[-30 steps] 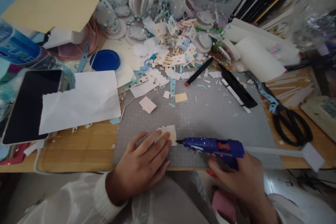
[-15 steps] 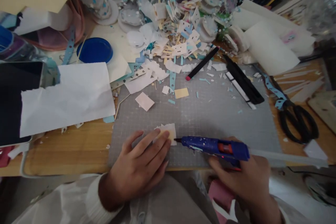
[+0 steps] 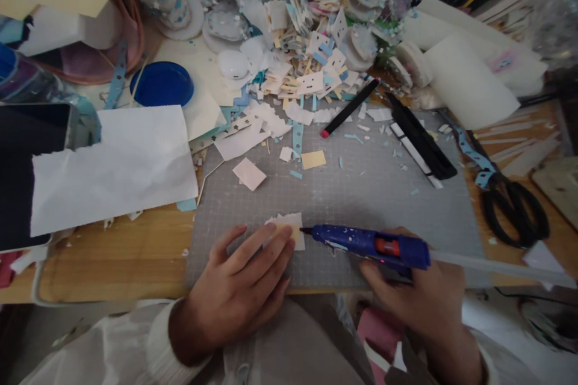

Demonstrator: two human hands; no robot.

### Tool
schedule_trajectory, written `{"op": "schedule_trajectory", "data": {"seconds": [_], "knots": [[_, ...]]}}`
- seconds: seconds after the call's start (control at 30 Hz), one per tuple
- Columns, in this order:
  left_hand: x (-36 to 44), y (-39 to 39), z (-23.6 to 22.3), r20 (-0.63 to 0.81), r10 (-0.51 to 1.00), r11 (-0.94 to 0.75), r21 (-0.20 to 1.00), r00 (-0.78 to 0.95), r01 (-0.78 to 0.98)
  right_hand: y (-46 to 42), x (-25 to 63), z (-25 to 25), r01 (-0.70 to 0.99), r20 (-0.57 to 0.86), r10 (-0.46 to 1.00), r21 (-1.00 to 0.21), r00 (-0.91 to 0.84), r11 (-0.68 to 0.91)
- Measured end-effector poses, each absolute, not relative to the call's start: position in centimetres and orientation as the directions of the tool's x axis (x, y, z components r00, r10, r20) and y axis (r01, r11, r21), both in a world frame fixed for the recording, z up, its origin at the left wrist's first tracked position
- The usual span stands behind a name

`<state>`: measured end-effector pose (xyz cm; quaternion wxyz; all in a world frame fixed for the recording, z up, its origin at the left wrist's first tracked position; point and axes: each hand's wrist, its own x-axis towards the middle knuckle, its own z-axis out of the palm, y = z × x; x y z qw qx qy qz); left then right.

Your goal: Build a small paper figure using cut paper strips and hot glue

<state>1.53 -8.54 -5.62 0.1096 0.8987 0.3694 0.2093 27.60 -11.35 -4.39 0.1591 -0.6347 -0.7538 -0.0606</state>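
My left hand (image 3: 244, 280) lies with fingers stretched out, the fingertips pressing a small cream paper piece on a white paper scrap (image 3: 297, 221) against the grey cutting mat (image 3: 361, 198). My right hand (image 3: 419, 295) is closed round the handle of a blue hot glue gun (image 3: 347, 238). Its dark nozzle points left and is at the right part of the white scrap, close to my left fingertips. Whether the nozzle touches the paper I cannot tell. A clear glue stick (image 3: 487, 264) sticks out of the gun's back.
Beyond the hands lie a pink paper piece (image 3: 249, 174), a yellow one (image 3: 313, 159), a black pen (image 3: 350, 108) and a black cutter knife (image 3: 422, 135). Scissors (image 3: 515, 210) are at the right, a large white sheet (image 3: 117, 156) at the left. Cut paper pieces (image 3: 311, 78) heap at the back.
The glue gun's nozzle end has shifted slightly away from my body along the scrap's right part. My left hand stays in place. The whole view has moved a little.
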Motion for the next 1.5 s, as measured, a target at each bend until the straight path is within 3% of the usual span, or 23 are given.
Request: {"op": "schedule_trajectory", "data": {"seconds": [0.23,0.73,0.83,0.97,1.07,1.2,1.5], "knots": [[1.6,-8.4,-5.7,0.319,0.705,-0.709,0.342,0.633,0.617,-10.4,27.6,-4.6,0.968,0.398,0.896,-0.068,-0.196,0.242],[1.6,-8.4,-5.6,0.333,0.708,-0.705,0.367,0.622,0.606,-9.8,27.7,-4.2,0.961,0.347,0.917,-0.117,-0.198,0.252],[1.6,-8.4,-5.6,0.331,0.711,-0.702,0.384,0.62,0.6,-9.9,27.9,-3.3,0.978,0.407,0.907,-0.115,-0.111,0.172],[1.2,-8.4,-5.4,0.3,0.723,-0.682,0.455,0.623,0.572,-9.6,28.8,-2.5,0.981,0.531,0.825,-0.128,0.194,-0.148],[0.9,-8.2,-5.1,0.293,0.743,-0.647,0.542,0.602,0.535,-9.6,30.7,-3.3,0.927,0.466,0.801,-0.215,0.375,-0.308],[1.0,-7.7,-4.5,0.292,0.771,-0.615,0.572,0.566,0.543,-10.1,33.4,-5.8,0.912,0.375,0.836,-0.252,0.401,-0.324],[2.5,-5.9,-3.4,0.093,0.835,-0.527,0.416,0.542,0.741,-10.9,33.6,-6.9,0.929,0.392,0.853,-0.271,0.344,-0.25]]}}
